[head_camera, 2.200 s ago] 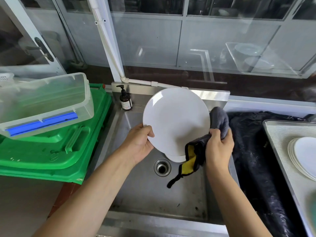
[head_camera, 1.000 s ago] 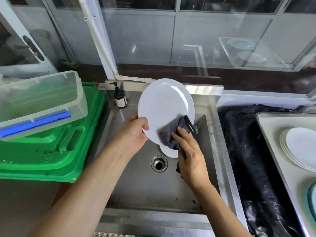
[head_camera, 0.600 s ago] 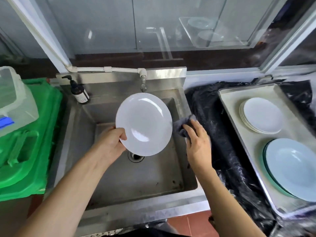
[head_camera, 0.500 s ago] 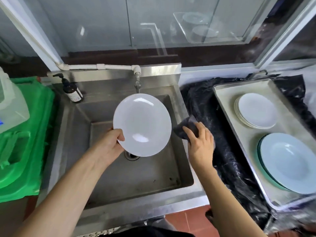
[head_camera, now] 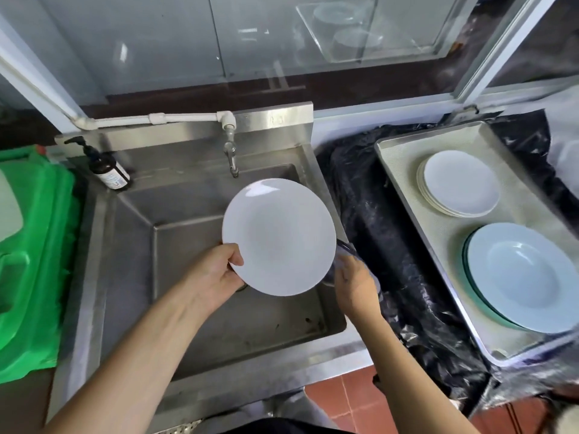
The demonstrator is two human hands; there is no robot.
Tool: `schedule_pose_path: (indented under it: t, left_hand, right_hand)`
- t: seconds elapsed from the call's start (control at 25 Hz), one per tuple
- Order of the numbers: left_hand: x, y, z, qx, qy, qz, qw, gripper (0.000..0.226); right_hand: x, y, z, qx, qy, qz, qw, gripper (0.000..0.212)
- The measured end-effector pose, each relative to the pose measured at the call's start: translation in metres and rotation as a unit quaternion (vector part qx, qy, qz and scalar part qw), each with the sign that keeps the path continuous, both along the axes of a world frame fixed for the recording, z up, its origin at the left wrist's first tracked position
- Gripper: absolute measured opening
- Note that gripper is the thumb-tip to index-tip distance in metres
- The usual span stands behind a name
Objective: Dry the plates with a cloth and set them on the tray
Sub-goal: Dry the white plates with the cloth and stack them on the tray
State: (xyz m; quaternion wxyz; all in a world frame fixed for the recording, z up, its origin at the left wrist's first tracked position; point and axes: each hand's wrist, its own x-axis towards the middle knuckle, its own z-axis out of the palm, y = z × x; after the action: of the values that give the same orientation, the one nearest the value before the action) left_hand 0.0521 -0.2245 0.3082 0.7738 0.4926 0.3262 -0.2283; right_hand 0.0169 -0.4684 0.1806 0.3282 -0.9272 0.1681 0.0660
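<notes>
Plate (head_camera: pixel 279 236) is pinched at its rim in the left hand (head_camera: pixel 216 277) grip above the sink (head_camera: pixel 200 214), right hand (head_camera: pixel 355 285) clutching the cloth (head_camera: pixel 344 247) beside it; tray (head_camera: pixel 404 183) to the right already holds two stacks, so this plate awaits placement.

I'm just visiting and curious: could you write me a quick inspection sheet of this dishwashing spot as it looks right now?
Surface: steel sink, basin holds no dishes.
Job's things: white plate held over the basin; tray carries a white plate stack and pale blue plates; cloth mostly hidden.
Clutter: soap bottle, green crate.
Hands: left hand grips the plate rim; right hand holds the cloth.
Cables: nothing seen.
Surroundings: tap, black plastic sheet, glass panels behind.
</notes>
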Motion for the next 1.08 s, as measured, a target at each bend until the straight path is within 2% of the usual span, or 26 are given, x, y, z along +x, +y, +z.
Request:
schedule_pose_path:
  t: [0.04, 0.12, 0.2, 0.32, 0.48, 0.64, 0.76, 0.88, 1.08]
  left_hand:
    - [0.001, -0.002, -0.002, -0.005, 0.007, 0.006, 1.000, 0.054]
    - [0.000, -0.002, -0.004, -0.030, 0.013, 0.008, 0.999, 0.059]
    - [0.004, -0.003, -0.005, -0.055, 0.010, -0.007, 0.998, 0.069]
    - [0.007, -0.006, -0.008, -0.082, 0.007, -0.020, 0.996, 0.070]
    - [0.014, -0.020, -0.007, -0.073, -0.007, -0.059, 0.996, 0.054]
    - [0.022, -0.041, 0.003, 0.044, -0.029, -0.100, 0.994, 0.023]
    - [0.029, -0.065, 0.006, 0.088, -0.064, -0.117, 0.987, 0.013]
    - [0.035, -0.099, 0.006, 0.093, -0.075, -0.115, 0.986, 0.012]
    - [0.043, -0.174, 0.003, 0.099, -0.082, -0.138, 0.982, 0.022]
  right_hand:
    - [0.005, 0.004, 0.014, 0.107, -0.027, -0.071, 0.991, 0.032]
    - [0.011, 0.010, 0.042, 0.272, -0.088, -0.200, 0.937, 0.033]
    - [0.013, 0.010, 0.065, 0.328, -0.132, -0.239, 0.904, 0.034]
    - [0.004, 0.009, 0.085, 0.314, -0.164, -0.209, 0.911, 0.021]
    - [-0.009, -0.003, 0.084, 0.286, -0.172, -0.214, 0.918, 0.022]
    - [-0.014, -0.025, 0.088, 0.266, -0.183, -0.240, 0.916, 0.021]
    - [-0.014, -0.050, 0.089, 0.249, -0.196, -0.246, 0.916, 0.023]
    - [-0.010, -0.085, 0.090, 0.238, -0.206, -0.263, 0.912, 0.022]
    - [-0.001, -0.162, 0.086, 0.228, -0.199, -0.280, 0.911, 0.014]
